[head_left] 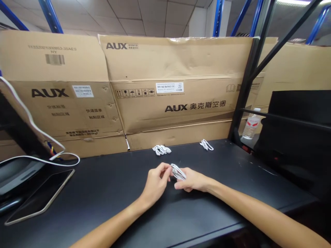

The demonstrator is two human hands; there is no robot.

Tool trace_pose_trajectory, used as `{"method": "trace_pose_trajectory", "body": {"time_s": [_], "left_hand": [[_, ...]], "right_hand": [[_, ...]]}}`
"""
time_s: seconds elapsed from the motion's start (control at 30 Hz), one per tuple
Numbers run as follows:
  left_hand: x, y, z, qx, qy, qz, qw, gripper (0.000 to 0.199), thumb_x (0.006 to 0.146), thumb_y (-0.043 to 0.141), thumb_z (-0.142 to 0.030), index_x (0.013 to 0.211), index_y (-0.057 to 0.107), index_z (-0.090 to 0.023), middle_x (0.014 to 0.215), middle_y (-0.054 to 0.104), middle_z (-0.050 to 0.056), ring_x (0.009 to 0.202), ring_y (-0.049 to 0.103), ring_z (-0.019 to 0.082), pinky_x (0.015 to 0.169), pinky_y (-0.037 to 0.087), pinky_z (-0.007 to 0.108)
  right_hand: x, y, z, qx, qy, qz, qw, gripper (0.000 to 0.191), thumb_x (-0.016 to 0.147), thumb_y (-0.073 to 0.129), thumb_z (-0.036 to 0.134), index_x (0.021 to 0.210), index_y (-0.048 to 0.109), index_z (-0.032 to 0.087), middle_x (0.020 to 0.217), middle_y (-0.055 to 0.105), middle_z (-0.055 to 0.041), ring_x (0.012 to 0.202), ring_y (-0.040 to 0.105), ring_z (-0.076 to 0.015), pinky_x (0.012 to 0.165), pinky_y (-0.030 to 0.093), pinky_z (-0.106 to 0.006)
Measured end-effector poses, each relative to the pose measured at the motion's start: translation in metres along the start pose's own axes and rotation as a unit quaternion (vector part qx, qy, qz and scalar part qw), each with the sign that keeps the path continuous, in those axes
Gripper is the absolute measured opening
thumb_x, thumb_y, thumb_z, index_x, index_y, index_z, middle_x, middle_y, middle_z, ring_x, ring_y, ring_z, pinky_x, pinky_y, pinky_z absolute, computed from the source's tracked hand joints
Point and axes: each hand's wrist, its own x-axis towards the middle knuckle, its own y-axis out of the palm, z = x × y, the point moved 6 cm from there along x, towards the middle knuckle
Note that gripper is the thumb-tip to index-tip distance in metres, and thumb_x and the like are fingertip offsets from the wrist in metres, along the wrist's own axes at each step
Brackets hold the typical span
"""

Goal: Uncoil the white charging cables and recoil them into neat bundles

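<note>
The coiled white cable [179, 173] lies between the hands, grasped by the right hand [192, 179]; its long axis slants away leftward to the left hand [156, 181], fingertips pinching its far end

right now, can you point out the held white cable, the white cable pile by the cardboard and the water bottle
held white cable [179, 173], head view, middle of its loops
white cable pile [161, 150], head view, middle of the pile
water bottle [251, 124], head view, its side
</note>
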Motion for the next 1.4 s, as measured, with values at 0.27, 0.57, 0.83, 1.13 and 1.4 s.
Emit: {"method": "trace_pose_trajectory", "body": {"time_s": [0.27, 0.57, 0.83, 1.13, 1.4], "left_hand": [[-0.001, 0.005, 0.009, 0.007, -0.007, -0.002, 1.000, 0.020, 0.088, 0.048, -0.032, 0.086, 0.062, -0.017, 0.068, 0.063, 0.000, 0.053, 0.055, 0.011, 0.056, 0.045, 0.021], [0.008, -0.015, 0.021, 0.009, -0.024, -0.052, 0.998, 0.019, 0.085, 0.051, -0.034, 0.080, 0.059, -0.017, 0.068, 0.063, 0.000, 0.052, 0.056, 0.011, 0.054, 0.045, 0.021], [0.003, 0.005, 0.011, 0.062, 0.020, 0.050, 0.997, 0.022, 0.088, 0.048, -0.032, 0.077, 0.061, -0.018, 0.070, 0.064, 0.000, 0.063, 0.059, 0.013, 0.063, 0.044, 0.024], [0.000, 0.032, 0.036, -0.205, -0.085, 0.184, 0.958, 0.028, 0.080, 0.063, -0.033, 0.097, 0.047, -0.018, 0.087, 0.070, 0.007, 0.080, 0.064, 0.016, 0.077, 0.047, 0.031], [-0.001, 0.034, 0.018, -0.255, -0.075, 0.225, 0.937, 0.020, 0.080, 0.063, -0.031, 0.087, 0.053, -0.016, 0.085, 0.072, 0.009, 0.080, 0.066, 0.019, 0.076, 0.048, 0.032]], "right_hand": [[0.000, 0.001, 0.002, 0.038, 0.003, -0.002, 0.999, 0.037, 0.074, 0.065, 0.052, 0.082, 0.050, 0.018, 0.056, 0.023, 0.0103, 0.044, 0.014, -0.0034, 0.038, 0.011, -0.019], [0.002, -0.026, 0.001, 0.042, 0.002, -0.139, 0.989, 0.042, 0.068, 0.070, 0.050, 0.072, 0.040, 0.020, 0.052, 0.022, 0.0118, 0.042, 0.012, -0.0027, 0.037, 0.007, -0.019], [0.004, -0.035, 0.003, 0.114, -0.058, -0.170, 0.977, 0.041, 0.064, 0.075, 0.042, 0.067, 0.041, 0.019, 0.048, 0.023, 0.0126, 0.042, 0.014, -0.0023, 0.038, 0.010, -0.020], [0.007, -0.023, 0.006, 0.028, -0.100, -0.128, 0.986, 0.037, 0.070, 0.069, 0.045, 0.062, 0.047, 0.017, 0.043, 0.044, 0.0070, 0.035, 0.034, -0.0056, 0.035, 0.029, -0.021], [0.006, -0.013, 0.008, -0.026, -0.100, -0.062, 0.993, 0.039, 0.074, 0.065, 0.049, 0.061, 0.056, 0.013, 0.048, 0.054, 0.0021, 0.039, 0.047, -0.0081, 0.040, 0.037, -0.020]]}}
